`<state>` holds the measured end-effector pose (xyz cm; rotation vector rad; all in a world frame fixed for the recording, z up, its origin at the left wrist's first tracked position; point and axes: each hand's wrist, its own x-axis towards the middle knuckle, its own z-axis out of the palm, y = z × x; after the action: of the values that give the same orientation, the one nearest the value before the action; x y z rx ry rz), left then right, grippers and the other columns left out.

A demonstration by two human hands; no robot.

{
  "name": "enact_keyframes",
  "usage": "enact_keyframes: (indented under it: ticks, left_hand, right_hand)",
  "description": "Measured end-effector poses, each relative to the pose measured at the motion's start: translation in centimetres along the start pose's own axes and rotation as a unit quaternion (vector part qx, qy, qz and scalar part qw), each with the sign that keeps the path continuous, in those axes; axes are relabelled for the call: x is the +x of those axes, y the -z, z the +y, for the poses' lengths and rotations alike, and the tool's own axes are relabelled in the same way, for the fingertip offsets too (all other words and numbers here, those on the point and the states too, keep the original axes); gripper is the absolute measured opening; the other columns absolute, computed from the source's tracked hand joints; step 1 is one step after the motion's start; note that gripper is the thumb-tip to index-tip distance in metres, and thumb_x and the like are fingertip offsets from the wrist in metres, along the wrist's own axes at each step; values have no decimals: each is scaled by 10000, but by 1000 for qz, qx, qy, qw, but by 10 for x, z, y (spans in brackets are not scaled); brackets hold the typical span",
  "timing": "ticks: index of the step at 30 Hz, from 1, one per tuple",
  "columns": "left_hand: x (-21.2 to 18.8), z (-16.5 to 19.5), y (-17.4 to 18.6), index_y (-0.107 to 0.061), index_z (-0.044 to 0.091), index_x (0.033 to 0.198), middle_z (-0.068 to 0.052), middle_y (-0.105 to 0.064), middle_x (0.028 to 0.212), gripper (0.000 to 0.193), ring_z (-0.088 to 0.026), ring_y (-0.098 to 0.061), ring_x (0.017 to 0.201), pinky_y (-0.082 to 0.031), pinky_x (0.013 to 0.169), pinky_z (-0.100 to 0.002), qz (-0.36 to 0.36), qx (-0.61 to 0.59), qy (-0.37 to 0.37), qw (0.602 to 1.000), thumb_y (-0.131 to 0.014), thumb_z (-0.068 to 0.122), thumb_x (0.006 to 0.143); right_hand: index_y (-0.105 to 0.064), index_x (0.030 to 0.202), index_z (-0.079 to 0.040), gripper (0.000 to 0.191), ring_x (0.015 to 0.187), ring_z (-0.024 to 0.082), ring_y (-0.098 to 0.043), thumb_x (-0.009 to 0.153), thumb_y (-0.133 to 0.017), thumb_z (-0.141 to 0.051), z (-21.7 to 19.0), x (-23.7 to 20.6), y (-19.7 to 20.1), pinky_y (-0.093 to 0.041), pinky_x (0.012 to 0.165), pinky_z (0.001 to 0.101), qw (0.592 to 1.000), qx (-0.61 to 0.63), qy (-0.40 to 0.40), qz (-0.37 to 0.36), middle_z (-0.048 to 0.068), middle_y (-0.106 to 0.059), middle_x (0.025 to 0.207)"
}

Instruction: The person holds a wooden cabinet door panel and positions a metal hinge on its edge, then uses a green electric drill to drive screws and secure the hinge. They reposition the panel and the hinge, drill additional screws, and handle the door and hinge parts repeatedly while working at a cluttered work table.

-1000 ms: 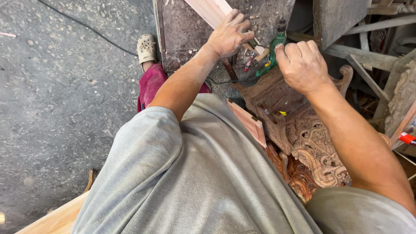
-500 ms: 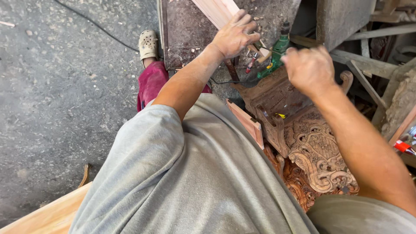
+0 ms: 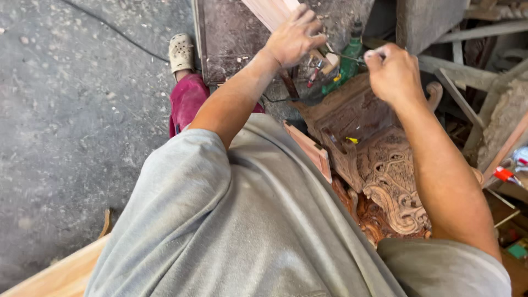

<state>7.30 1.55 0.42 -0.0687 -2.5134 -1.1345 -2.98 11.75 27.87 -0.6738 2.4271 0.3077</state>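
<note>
My left hand grips the end of a long pale wooden strip that runs up out of the top of the view. My right hand is closed in a fist just to the right of it, pinching a thin metal tool whose tip points toward the strip's end. A green power drill lies below, between the two hands. Beneath my right forearm sits a carved wooden panel with scrolled relief.
A dark dusty board lies under the strip. A foot in a pale clog and a maroon trouser leg rest on the grey concrete floor. Planks and timber pieces crowd the right side; a light plank is at the lower left.
My right hand has moved up and left toward the strip's end, now pinching the thin tool. My left hand stays on the strip.
</note>
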Motion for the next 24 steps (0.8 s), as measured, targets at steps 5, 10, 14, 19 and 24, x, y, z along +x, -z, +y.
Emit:
enact_keyframes:
  ticks: [5, 10, 14, 19, 24]
  left_hand:
    - [2, 0, 2, -775, 239, 1164, -79, -636, 1210, 283, -295, -480, 1279, -200, 1237, -501, -19, -17, 14, 1000, -646, 182, 918]
    - [-2, 4, 10, -765, 203, 1192, -89, -638, 1205, 222, -333, -479, 1282, -238, 1225, -491, -56, -48, 26, 997, -677, 177, 990]
    - [1, 5, 12, -779, 242, 1163, -72, -650, 1192, 282, -289, -495, 1257, -215, 1219, -517, -23, -11, 15, 1000, -670, 173, 912]
    - [-3, 5, 13, -772, 262, 1162, -64, -645, 1217, 276, -297, -488, 1277, -226, 1210, -501, 12, -2, 0, 1000, -657, 196, 920]
    - [-6, 5, 15, -762, 220, 1176, -63, -633, 1171, 269, -336, -489, 1263, -262, 1207, -475, -36, -14, 8, 999, -650, 165, 937]
  right_hand:
    - [-735, 1166, 75, 328, 872, 362, -694, 1003, -654, -197, 3, -15, 12, -569, 796, 522, 891, -217, 378, 128, 214, -693, 844]
    - [-656, 1182, -35, 347, 809, 287, -681, 1153, -468, -326, -21, -12, 5, -553, 745, 443, 981, -180, 23, -69, 143, -674, 883]
    - [-646, 1126, -113, 176, 742, 217, -680, 1113, -553, -263, -15, -12, 9, -563, 703, 365, 921, -199, 294, 162, 63, -653, 821]
    - [-713, 1152, -22, 221, 754, 268, -671, 1061, -577, -170, -2, -12, 12, -567, 743, 404, 882, -250, 381, 123, 101, -649, 783]
    - [-515, 1399, -29, 421, 694, 268, -616, 1098, -593, -313, -4, -6, -1, -505, 762, 402, 999, -9, 24, -28, 102, -573, 665]
